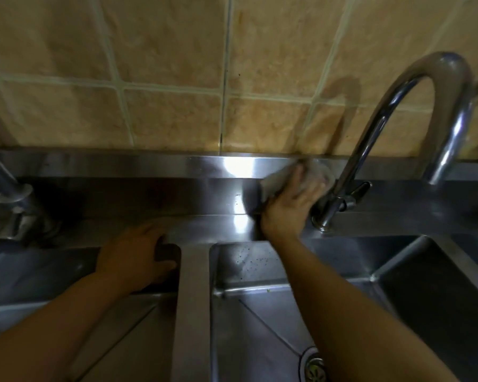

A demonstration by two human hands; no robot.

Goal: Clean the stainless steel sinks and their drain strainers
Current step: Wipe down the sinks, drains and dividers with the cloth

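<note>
My right hand (pixel 289 205) grips a pale, blurred cloth (pixel 276 183) and holds it against the steel backsplash (pixel 149 188) just left of the right faucet's base. My left hand (pixel 134 255) rests on the back rim of the left sink (pixel 66 271), fingers curled over its edge near the divider (pixel 192 299). The middle sink (pixel 249 312) has dark specks on its back wall. Its drain strainer (pixel 313 365) shows at the bottom, partly hidden by my right forearm.
A tall curved chrome faucet (pixel 398 119) rises at the right, its handle beside my right hand. A second faucet base (pixel 17 205) stands at the left. A third sink basin (pixel 439 299) lies at the right. A tan tiled wall (pixel 177 64) stands behind.
</note>
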